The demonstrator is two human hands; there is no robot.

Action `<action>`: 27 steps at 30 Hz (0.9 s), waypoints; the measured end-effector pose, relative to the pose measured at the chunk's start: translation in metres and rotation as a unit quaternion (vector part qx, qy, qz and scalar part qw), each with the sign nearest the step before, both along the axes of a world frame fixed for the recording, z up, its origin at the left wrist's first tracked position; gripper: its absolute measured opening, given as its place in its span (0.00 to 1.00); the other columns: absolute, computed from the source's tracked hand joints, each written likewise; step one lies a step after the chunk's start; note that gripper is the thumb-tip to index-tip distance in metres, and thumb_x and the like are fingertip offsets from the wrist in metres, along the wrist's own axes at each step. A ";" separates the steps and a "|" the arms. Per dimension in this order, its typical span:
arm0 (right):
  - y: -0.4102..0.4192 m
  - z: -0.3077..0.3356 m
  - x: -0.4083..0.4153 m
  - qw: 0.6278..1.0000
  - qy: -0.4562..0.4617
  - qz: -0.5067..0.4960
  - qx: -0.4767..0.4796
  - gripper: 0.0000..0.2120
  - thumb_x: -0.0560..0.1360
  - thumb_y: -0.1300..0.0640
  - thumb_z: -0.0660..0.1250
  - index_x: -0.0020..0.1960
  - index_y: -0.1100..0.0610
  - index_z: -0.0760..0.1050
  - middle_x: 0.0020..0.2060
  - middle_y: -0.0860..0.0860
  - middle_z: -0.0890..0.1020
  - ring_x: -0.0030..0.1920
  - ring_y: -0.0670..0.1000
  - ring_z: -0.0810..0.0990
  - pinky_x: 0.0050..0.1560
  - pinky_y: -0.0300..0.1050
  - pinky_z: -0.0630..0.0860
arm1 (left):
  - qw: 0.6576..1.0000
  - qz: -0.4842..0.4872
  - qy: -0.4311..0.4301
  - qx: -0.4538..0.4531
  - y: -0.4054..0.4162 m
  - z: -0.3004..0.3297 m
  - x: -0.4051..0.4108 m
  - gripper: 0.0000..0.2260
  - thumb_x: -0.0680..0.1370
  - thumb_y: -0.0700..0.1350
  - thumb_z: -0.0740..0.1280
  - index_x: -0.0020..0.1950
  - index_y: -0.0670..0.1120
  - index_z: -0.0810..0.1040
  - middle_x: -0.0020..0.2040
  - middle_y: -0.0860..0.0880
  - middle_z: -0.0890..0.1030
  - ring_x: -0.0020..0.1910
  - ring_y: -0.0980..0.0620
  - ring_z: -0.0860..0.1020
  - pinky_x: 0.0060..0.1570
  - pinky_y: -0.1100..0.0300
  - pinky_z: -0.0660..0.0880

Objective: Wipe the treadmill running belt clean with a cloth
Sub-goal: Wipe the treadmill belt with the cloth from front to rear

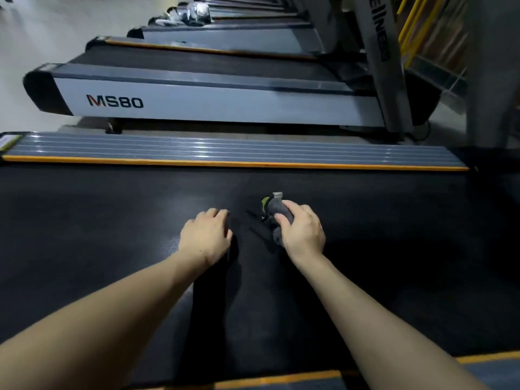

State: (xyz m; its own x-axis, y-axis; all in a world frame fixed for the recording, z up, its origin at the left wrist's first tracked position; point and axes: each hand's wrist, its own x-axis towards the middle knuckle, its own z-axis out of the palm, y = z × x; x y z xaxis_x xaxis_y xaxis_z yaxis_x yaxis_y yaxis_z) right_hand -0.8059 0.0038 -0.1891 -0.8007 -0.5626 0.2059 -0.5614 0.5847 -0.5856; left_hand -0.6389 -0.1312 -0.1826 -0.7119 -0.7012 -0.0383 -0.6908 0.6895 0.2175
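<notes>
The neighbouring treadmill [197, 102] is showing "MS80" on the pale grey side panel [225, 108] of its deck, near the rear end; the M is carrying a red stroke and the remaining characters are standing in dark print. The slanted grey upright [380, 52] of that same machine is bearing large dark lettering running along its length, of which only a fragment like "INESS" is coming through. A small white tag [277, 195] is sticking out of the cloth [277, 209], but anything printed on it is too small to read.
</notes>
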 end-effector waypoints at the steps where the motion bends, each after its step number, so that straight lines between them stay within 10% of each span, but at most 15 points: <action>1: -0.013 -0.003 -0.013 1.000 0.007 -0.006 0.008 0.18 0.76 0.44 0.68 0.65 0.42 0.74 0.56 0.47 0.78 0.59 0.53 0.75 0.54 0.49 0.75 | 1.000 -0.003 0.004 -0.010 -0.013 -0.005 -0.010 0.19 0.81 0.51 0.57 0.71 0.51 0.70 0.69 0.48 0.74 0.67 0.44 0.72 0.62 0.49 0.71; 16: -0.135 -0.043 -0.125 0.989 0.010 -0.118 0.084 0.13 0.78 0.47 0.64 0.62 0.43 0.77 0.58 0.55 0.73 0.63 0.58 0.70 0.59 0.61 0.69 | 0.998 0.006 0.037 -0.052 -0.117 -0.056 -0.044 0.16 0.81 0.52 0.58 0.67 0.57 0.75 0.72 0.55 0.72 0.73 0.50 0.67 0.68 0.50 0.63; 27: -0.185 -0.045 -0.075 0.987 0.077 0.114 0.085 0.12 0.78 0.49 0.65 0.60 0.44 0.77 0.52 0.56 0.71 0.56 0.60 0.71 0.55 0.56 0.75 | 0.997 0.034 0.005 -0.065 -0.121 -0.051 -0.031 0.16 0.79 0.53 0.57 0.65 0.58 0.76 0.68 0.55 0.75 0.68 0.48 0.70 0.66 0.48 0.66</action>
